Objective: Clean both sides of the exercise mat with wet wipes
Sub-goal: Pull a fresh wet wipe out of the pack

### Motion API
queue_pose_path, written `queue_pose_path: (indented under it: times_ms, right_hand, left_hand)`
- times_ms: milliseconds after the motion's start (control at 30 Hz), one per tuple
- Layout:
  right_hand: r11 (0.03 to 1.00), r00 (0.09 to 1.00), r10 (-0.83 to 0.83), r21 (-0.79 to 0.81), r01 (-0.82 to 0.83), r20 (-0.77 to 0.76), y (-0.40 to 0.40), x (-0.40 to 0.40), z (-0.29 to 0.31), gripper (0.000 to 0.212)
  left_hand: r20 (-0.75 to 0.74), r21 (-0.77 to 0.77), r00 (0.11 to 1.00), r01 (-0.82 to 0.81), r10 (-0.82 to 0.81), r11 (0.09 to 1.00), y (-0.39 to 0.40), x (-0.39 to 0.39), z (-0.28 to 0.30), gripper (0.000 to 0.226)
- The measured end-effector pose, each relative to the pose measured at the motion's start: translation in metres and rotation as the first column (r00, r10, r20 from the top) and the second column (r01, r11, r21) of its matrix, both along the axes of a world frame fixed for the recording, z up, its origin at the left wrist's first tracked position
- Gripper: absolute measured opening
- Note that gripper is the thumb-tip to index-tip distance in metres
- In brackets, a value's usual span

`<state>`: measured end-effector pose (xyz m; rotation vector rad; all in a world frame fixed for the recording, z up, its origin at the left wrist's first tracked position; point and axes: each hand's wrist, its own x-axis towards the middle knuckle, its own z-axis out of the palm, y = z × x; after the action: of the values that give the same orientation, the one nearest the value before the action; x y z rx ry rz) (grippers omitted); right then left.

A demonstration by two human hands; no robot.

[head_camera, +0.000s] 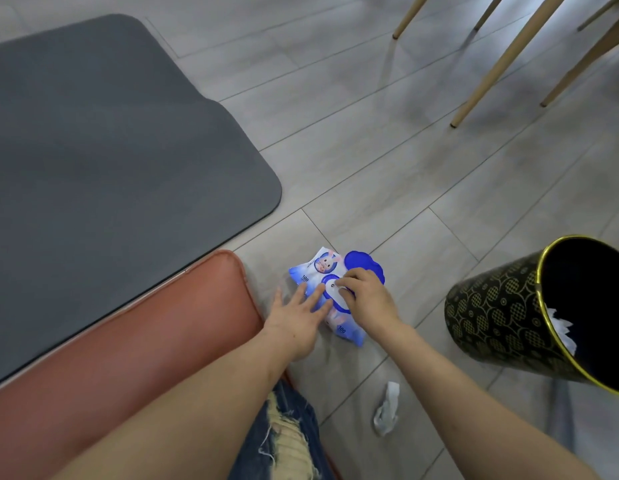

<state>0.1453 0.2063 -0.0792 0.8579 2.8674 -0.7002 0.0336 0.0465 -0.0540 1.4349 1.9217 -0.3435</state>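
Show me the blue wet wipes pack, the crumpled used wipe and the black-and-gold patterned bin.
Blue wet wipes pack [309, 276]: head view, printed top.
Crumpled used wipe [386, 408]: head view, middle.
Black-and-gold patterned bin [491, 317]: head view, outer wall.

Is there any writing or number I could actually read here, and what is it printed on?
"100" on the wet wipes pack, near its far end beside the cartoon rabbit.
"100" again on the pack's near end, close to the bottom corner.
Small marks on the white flap under the right hand: too small to read.
The waste bin carries only a gold pattern, no words.
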Motion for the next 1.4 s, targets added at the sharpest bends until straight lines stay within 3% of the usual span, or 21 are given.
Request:
queue_pose_path:
  times_ms: [300, 400, 567, 700, 767, 867, 967, 1100, 1233, 1400]
  right_hand:
    - [0.983, 0.983, -0.172, -0.049, 0.176, 0.069, -0.006, -0.022, 0.002, 0.013]
    - [0.997, 0.987, -0.067, 0.046, 0.061, 0.147, -0.006, -0.027, -0.001, 0.013]
    - [0.996, 0.996, 0.058, -0.068, -0.063, -0.069, 0.009, 0.004, 0.009, 0.011]
    - [0.993, 0.995, 0.066, -0.097, -0.059, 0.068, 0.008, 0.028, 0.014, 0.013]
    - [0.998, 0.993, -0.009, -0.057, 0.016, 0.122, 0.003, 0.026, 0.009, 0.003]
    - [0.988, 0.974, -0.154, 0.009, 0.155, 0.165, -0.009, 0.011, 0.009, 0.019]
    - [0.972, 0.957, -0.233, 0.075, 0.223, 0.171, -0.019, 0.002, 0.008, 0.019]
    - [0.958, 0.926, -0.246, 0.214, 0.188, 0.286, -0.021, -0.012, 0.011, 0.027]
    - [0.951, 0.906, -0.208, 0.293, 0.098, 0.37, -0.021, -0.024, 0.015, 0.019]
    - [0.96, 0.918, -0.175, 0.27, 0.079, 0.357, -0.022, -0.028, 0.014, 0.016]
  left_hand:
    - [0.028, 0.018, 0.999, -0.042, 0.041, 0.999, -0.001, 0.001, -0.001, 0.073]
    - [0.03, 0.018, 0.998, -0.049, 0.048, 0.999, -0.001, 0.001, -0.002, 0.073]
    - [0.03, 0.028, 0.998, -0.054, 0.053, 0.998, -0.004, 0.001, -0.004, 0.074]
    - [0.026, 0.042, 0.999, -0.043, 0.042, 0.998, -0.004, -0.001, -0.004, 0.072]
    - [0.024, 0.038, 0.999, -0.044, 0.043, 0.998, -0.004, 0.002, -0.006, 0.073]
    - [0.019, 0.036, 0.999, -0.047, 0.046, 0.998, -0.004, 0.004, -0.006, 0.073]
    - [0.012, 0.035, 0.999, -0.042, 0.042, 0.998, -0.003, 0.003, -0.005, 0.071]
    - [0.014, 0.041, 0.999, -0.037, 0.037, 0.998, -0.002, 0.0, -0.005, 0.07]
    - [0.024, 0.049, 0.999, -0.036, 0.035, 0.998, -0.004, -0.001, -0.005, 0.072]
    - [0.033, 0.045, 0.999, -0.04, 0.038, 0.998, -0.003, -0.002, -0.003, 0.072]
